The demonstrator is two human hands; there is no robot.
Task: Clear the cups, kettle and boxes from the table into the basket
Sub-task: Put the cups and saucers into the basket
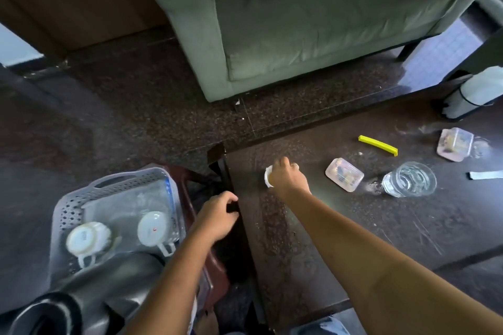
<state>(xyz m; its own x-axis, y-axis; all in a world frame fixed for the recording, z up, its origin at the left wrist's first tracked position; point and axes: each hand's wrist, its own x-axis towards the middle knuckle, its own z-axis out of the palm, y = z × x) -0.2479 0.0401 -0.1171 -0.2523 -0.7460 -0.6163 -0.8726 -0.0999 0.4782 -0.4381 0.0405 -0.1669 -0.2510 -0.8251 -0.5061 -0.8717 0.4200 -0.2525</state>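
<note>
My right hand (288, 178) is closed around a white cup (267, 176) on the dark table (326, 239) near its left corner; most of the cup is hidden by my fingers. My left hand (217, 215) grips the table's left edge. The grey perforated basket (81, 198) stands to the left on a dark red stool, with two white cups (88, 238) (153, 228) upside down in it and a steel kettle (89, 288) lying at its near end. On the table stand two clear plastic boxes (344, 174) (454, 143) and a glass (409, 179).
A yellow clip (378, 145) and a pale strip (485, 174) lie on the table. A white-and-black bottle (473, 94) lies at the far right. A green armchair (313, 22) stands beyond the table across speckled floor.
</note>
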